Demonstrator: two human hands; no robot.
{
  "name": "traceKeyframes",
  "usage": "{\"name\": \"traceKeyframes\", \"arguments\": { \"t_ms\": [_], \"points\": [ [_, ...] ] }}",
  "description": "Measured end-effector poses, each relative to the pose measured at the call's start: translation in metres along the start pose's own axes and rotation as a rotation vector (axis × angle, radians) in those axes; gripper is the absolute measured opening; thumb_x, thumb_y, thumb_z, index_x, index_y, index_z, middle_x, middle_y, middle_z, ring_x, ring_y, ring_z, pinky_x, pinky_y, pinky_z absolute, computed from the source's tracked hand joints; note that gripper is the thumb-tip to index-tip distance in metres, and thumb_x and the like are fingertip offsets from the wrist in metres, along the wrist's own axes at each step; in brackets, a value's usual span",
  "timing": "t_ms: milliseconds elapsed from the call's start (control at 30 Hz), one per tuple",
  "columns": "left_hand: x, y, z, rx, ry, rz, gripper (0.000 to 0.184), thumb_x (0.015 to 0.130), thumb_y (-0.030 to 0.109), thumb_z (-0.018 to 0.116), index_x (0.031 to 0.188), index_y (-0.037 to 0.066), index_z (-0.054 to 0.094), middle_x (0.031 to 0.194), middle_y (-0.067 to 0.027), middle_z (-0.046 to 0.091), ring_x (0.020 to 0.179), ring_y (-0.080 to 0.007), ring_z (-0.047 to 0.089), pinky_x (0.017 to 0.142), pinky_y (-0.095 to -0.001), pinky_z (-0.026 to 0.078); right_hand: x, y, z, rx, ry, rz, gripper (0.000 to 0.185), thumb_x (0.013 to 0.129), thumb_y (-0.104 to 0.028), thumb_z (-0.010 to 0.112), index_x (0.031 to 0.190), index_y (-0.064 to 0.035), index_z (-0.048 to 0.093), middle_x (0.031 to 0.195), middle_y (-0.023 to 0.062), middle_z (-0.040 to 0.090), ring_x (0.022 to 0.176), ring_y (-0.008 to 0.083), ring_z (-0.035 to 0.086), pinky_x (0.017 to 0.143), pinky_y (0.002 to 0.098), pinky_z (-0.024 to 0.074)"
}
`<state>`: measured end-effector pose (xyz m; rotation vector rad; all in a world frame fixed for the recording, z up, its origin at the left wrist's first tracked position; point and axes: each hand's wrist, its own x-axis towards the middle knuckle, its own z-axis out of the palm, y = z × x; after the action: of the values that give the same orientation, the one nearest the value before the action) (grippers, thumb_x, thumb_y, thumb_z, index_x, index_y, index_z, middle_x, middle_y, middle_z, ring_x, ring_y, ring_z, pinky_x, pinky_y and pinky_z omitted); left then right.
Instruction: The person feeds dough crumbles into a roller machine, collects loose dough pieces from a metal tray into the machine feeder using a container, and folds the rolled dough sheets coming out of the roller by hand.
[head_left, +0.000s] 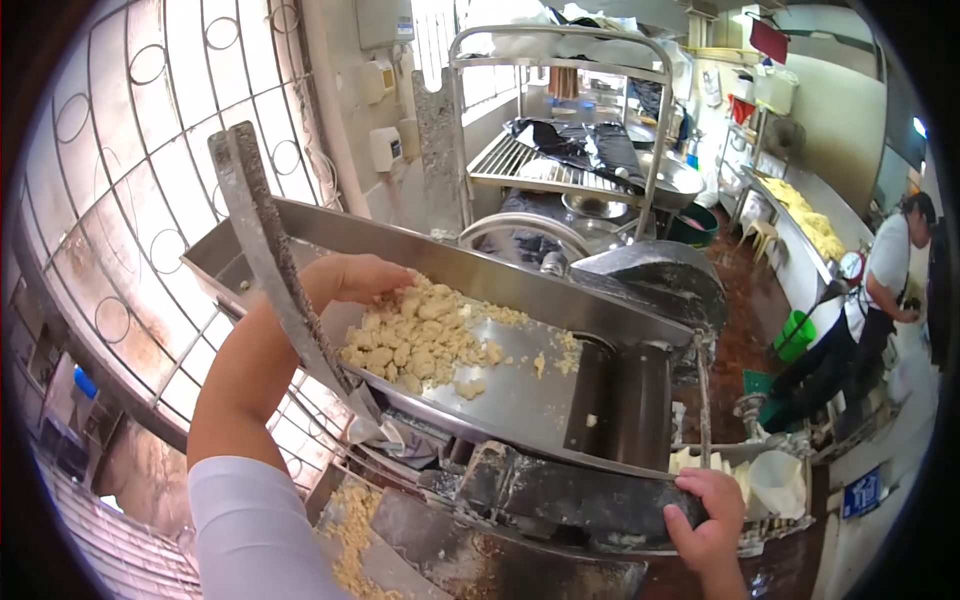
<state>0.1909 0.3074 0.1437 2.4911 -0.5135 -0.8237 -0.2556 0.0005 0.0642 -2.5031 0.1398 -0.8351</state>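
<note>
In the tray, the left hand touches the dough, its finger spread unclear; the right hand rests on the machine, thumb and fingers apart. Low, steady sweeps should gather crumbs best.

No lettering legible from here: blue sign bears white marks, unreadable; round dial, markings too small.

Pale-yellow dough, silver-grey tray

The single head-worn view looks forward and down, close above the metal trough.
</note>
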Motion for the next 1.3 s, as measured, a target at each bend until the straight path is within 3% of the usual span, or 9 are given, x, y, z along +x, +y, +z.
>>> {"name": "traceKeyframes", "arguments": {
  "t_ms": [100,200,467,633,700,800,867,1033,1300],
  "points": [
    [0.024,-0.04,-0.019,0.256,0.092,0.193,0.053,0.092,0.046,0.047,0.121,0.003,0.057,0.116,-0.0163,0.059,0.098,-0.0274,0.059,0.078,-0.0357,0.049,-0.003,0.012,0.001,0.011,-0.011,-0.016,0.03,0.066,-0.017,0.07,0.094,-0.0056,0.063,0.1,0.0137,0.064,0.095,0.0312,0.059,0.087,0.0403,0.0433],
    [0.015,-0.053,-0.026,0.678,0.209,0.087,0.053,0.091,0.048,0.047,0.114,0.002,0.06,0.099,-0.0161,0.064,0.079,-0.0288,0.063,0.067,-0.0379,0.051,-0.005,0.013,0.001,0.022,0.019,-0.042,0.033,0.065,-0.019,0.072,0.094,-0.0062,0.064,0.099,0.0132,0.065,0.093,0.032,0.06,0.086,0.041,0.0437],
    [-0.064,0.003,0.045,-0.081,-0.092,-0.254,0.049,0.087,0.044,0.048,0.106,0.0,0.06,0.085,-0.0141,0.063,0.061,-0.0236,0.06,0.054,-0.0364,0.05,-0.006,0.017,-0.001,0.032,0.027,-0.105,0.032,0.068,-0.021,0.071,0.096,-0.0063,0.064,0.101,0.0132,0.065,0.094,0.0311,0.06,0.086,0.0403,0.0439],
    [-0.055,-0.027,0.016,0.018,0.381,-0.153,0.036,0.085,0.038,0.054,0.101,0.006,0.06,0.075,-0.007,0.06,0.055,-0.0143,0.057,0.045,-0.0272,0.044,-0.008,0.02,-0.001,0.055,0.036,-0.113,0.03,0.071,-0.023,0.072,0.095,-0.007,0.065,0.1,0.0128,0.066,0.095,0.0301,0.062,0.084,0.0398,0.0451],
    [-0.069,-0.027,0.008,-0.357,0.831,0.121,0.028,0.086,0.035,0.055,0.09,0.007,0.061,0.066,-0.0009,0.053,0.048,-0.0094,0.046,0.041,-0.0254,0.038,-0.008,0.023,-0.003,0.06,0.018,-0.116,0.03,0.072,-0.025,0.072,0.095,-0.0076,0.065,0.101,0.0127,0.066,0.094,0.0303,0.062,0.083,0.0395,0.0464],
    [-0.056,-0.117,-0.055,-0.941,1.068,0.791,0.025,0.092,0.023,0.049,0.104,0.006,0.062,0.084,-0.0023,0.062,0.064,-0.0082,0.056,0.053,-0.021,0.043,-0.009,0.033,-0.001,0.092,0.031,-0.144,0.029,0.074,-0.027,0.07,0.096,-0.0073,0.065,0.1,0.0124,0.066,0.095,0.0303,0.062,0.084,0.0406,0.047],
    [-0.102,-0.09,-0.045,-0.809,1.425,0.687,0.04,0.093,0.03,0.048,0.118,0.0,0.058,0.104,-0.0075,0.063,0.095,-0.0158,0.06,0.08,-0.0289,0.048,-0.01,0.031,-0.003,0.082,0.022,-0.112,0.028,0.075,-0.027,0.069,0.096,-0.0077,0.065,0.101,0.0112,0.066,0.096,0.0295,0.061,0.085,0.0404,0.0462],
    [-0.183,-0.018,0.033,-0.193,1.777,0.707,0.036,0.096,0.022,0.041,0.115,-0.002,0.059,0.113,-0.0117,0.061,0.111,-0.0211,0.054,0.093,-0.034,0.041,-0.013,0.033,-0.004,0.09,0.019,-0.101,0.027,0.077,-0.027,0.068,0.096,-0.0089,0.065,0.103,0.0094,0.065,0.099,0.0273,0.06,0.088,0.0396,0.0433],
    [-0.181,0.061,0.101,-0.097,1.435,0.889,0.034,0.094,0.02,0.048,0.118,-0.002,0.054,0.121,-0.0106,0.054,0.113,-0.0195,0.049,0.098,-0.033,0.036,-0.016,0.042,-0.006,0.172,-0.026,-0.136,0.03,0.078,-0.029,0.067,0.1,-0.0089,0.064,0.108,0.0115,0.063,0.102,0.0296,0.057,0.089,0.0417,0.0409]
  ]
}}
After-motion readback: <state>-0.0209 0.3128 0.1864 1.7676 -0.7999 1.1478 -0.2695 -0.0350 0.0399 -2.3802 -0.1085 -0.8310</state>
